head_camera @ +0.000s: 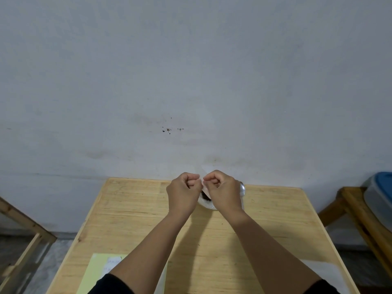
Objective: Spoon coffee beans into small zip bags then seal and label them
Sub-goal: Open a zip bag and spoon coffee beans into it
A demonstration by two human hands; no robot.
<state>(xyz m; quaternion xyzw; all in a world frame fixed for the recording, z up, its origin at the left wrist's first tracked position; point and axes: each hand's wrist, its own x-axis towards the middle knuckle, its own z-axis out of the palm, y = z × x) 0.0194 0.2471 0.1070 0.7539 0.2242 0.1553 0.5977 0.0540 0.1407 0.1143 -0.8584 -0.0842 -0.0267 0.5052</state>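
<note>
Both hands are raised over the far end of the wooden table [131, 213]. My left hand [183, 190] and my right hand [222, 189] pinch the top edge of a small clear zip bag [206, 203] between fingertips that almost touch. Dark coffee beans show in the bag's bottom, between my wrists. Most of the bag is hidden behind my hands. A shiny metal object [242, 188], partly hidden, peeks out behind my right hand.
A pale yellow sheet with a white label [99, 270] lies at the near left of the table. A white sheet [326, 270] lies at the near right. A wooden stand with a blue-lidded plastic bin [379, 196] is to the right, a wooden frame [23, 228] to the left.
</note>
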